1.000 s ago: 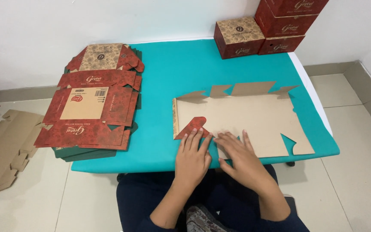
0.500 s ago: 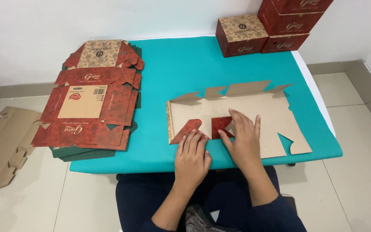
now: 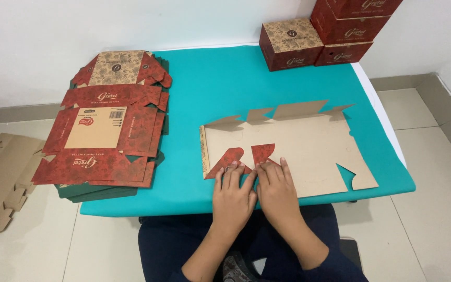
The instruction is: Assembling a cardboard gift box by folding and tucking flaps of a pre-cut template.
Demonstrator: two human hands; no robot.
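Currently, head view only. We see the flat cardboard sheet [image 3: 298, 149] lying plain side up near the front edge of the desk [image 3: 220, 89], right of centre, so its flaps can be folded inward. Two red flaps [image 3: 249, 156] are turned over onto it at the front left corner of the sheet. Our left hand [image 3: 233, 196] and right hand [image 3: 276, 190] lie palm down, side by side, fingers spread flat and pressing the fold; neither grasps anything. Forearms come up from the lap. A stack of printed flat boxes [image 3: 103, 138] sits at the left edge; finished boxes [image 3: 319, 36] at the far right corner.
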